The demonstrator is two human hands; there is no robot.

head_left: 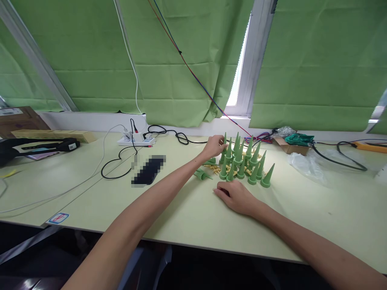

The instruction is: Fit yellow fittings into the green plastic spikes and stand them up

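Green blinds (181, 80) hang behind the pale table (187, 217), where I see green cones (238, 155) standing clustered, points up, among small yellow pieces (215, 169). My left hand (215, 146) has its fingers bent at a rear cone; I cannot tell whether they pinch it. My right hand (237, 196) rests just before the front cones, fingers curled together.

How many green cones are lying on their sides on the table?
2 visible: one cone by the left hand, and a second cone nearer the front edge of the table. Others may be hidden behind the upright cones.
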